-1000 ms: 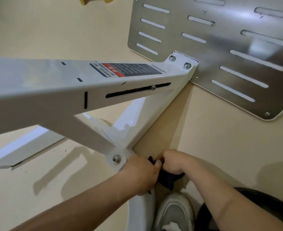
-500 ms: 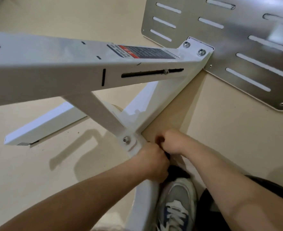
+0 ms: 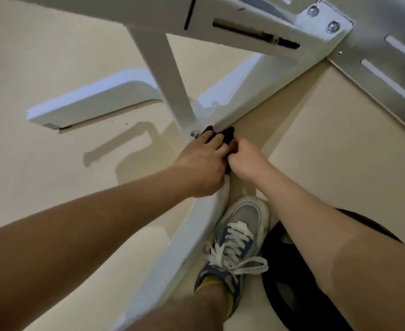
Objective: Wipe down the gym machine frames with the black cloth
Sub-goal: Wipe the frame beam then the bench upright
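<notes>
Where the white tubes of the gym machine frame meet at a bolted joint just above the centre of the view, two bare hands hold a black cloth. The left hand lies palm down on the lower beam, fingers close together and bent over the cloth, holding it against the metal at three o'clock of a bolt. The right hand touches the left at its three o'clock. It is curled like a fist, fingers closed on the cloth's edge — a strip of black shows between the two hands.

From the joint one tube rises toward twelve o'clock to an upper beam with a dark slot. Another tube runs toward two o'clock, ending under a bracket with two screws. A grey metal plate with pale slots fills the two o'clock corner. A short white foot lies on the beige floor at ten o'clock.

Below the hands, at six o'clock, is a grey and white laced shoe — beside it, at five o'clock, a round black disc.
</notes>
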Motion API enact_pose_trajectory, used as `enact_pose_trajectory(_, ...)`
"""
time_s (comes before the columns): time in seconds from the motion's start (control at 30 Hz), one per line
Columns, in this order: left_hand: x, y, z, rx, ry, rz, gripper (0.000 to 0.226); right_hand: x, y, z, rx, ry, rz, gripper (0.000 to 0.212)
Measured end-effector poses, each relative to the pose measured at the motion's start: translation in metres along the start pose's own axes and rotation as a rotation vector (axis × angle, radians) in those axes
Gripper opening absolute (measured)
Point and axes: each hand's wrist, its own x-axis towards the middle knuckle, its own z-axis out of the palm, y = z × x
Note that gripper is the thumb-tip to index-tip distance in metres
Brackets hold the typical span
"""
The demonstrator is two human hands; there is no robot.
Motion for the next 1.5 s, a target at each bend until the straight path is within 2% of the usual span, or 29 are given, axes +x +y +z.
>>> enact_pose_trajectory(0.07,-0.018,0.009,0.000,0.092,-0.039,0.062,0.047,-0.009,0.000,0.000,-0.058,-0.017,-0.003,0.013)
enact_pose_trajectory(0.17,-0.035,0.028,0.000,0.073,-0.034,0.117,0.042,-0.024,0.011,0.008,-0.174,-0.068,0.003,0.012)
enact_pose_trajectory(0.23,-0.023,0.037,0.004,0.137,-0.084,0.116,0.038,-0.032,0.023,0.013,-0.266,-0.026,0.043,0.025)
enact_pose_trajectory(0.3,0.008,0.047,0.010,0.206,-0.164,0.017,0.045,-0.032,0.042,0.013,-0.311,0.074,0.093,0.039)
enact_pose_trajectory(0.4,0.037,0.068,0.024,0.357,-0.294,-0.176,0.068,-0.037,0.058,0.012,-0.109,0.164,0.014,0.059)
enact_pose_trajectory(0.5,0.020,0.088,0.044,0.448,-0.258,-0.043,0.062,-0.051,0.060,0.026,0.075,0.060,-0.069,0.068)
enact_pose_trajectory(0.57,-0.018,0.100,0.059,0.384,-0.121,-0.011,0.051,-0.067,0.059,0.046,0.078,-0.036,-0.008,0.061)
enact_pose_trajectory(0.6,-0.037,0.108,0.069,0.345,-0.158,0.093,0.049,-0.076,0.063,0.057,0.046,-0.051,0.036,0.056)
enact_pose_trajectory(0.67,-0.075,0.121,0.096,0.403,-0.227,0.324,0.044,-0.100,0.075,0.085,0.080,-0.003,0.118,0.048)
enact_pose_trajectory(0.7,-0.088,0.121,0.104,0.383,-0.227,0.379,0.041,-0.111,0.081,0.103,0.163,0.042,0.162,0.042)
enact_pose_trajectory(0.8,-0.090,0.106,0.106,0.338,-0.096,0.375,0.038,-0.132,0.086,0.141,0.412,0.263,0.217,0.030)
enact_pose_trajectory(0.87,-0.075,0.098,0.096,0.260,0.022,0.302,0.043,-0.123,0.079,0.135,0.532,0.372,0.148,0.034)
enact_pose_trajectory(0.97,-0.065,0.092,0.071,0.112,0.143,0.205,0.039,-0.104,0.067,0.102,0.516,0.340,0.066,0.038)
enact_pose_trajectory(1.03,-0.077,0.100,0.073,-0.006,0.161,0.248,0.030,-0.101,0.064,0.089,0.499,0.176,0.107,0.030)
enact_pose_trajectory(1.13,-0.109,0.114,0.099,-0.109,0.065,0.272,0.038,-0.116,0.062,0.101,0.442,-0.173,0.302,0.020)
enact_pose_trajectory(1.17,-0.121,0.115,0.101,-0.157,0.132,0.249,0.034,-0.119,0.063,0.108,0.417,-0.203,0.314,0.017)
enact_pose_trajectory(1.23,-0.140,0.111,0.103,-0.309,0.417,0.218,0.017,-0.119,0.063,0.121,0.394,-0.094,0.256,0.007)
enact_pose_trajectory(1.27,-0.145,0.108,0.106,-0.380,0.569,0.160,0.013,-0.119,0.063,0.125,0.387,0.021,0.206,0.003)
enact_pose_trajectory(1.33,-0.150,0.101,0.112,-0.516,0.749,-0.038,0.015,-0.122,0.058,0.127,0.436,0.279,0.067,0.008)
enact_pose_trajectory(1.4,-0.146,0.097,0.106,-0.734,0.799,-0.333,0.021,-0.133,0.049,0.129,0.476,0.460,-0.130,0.018)
enact_pose_trajectory(1.47,-0.143,0.090,0.094,-1.185,0.772,-0.606,0.026,-0.143,0.044,0.137,0.276,0.512,-0.300,0.024)
enact_pose_trajectory(1.5,-0.142,0.089,0.090,-1.353,0.725,-0.669,0.025,-0.146,0.045,0.142,0.112,0.516,-0.351,0.027)
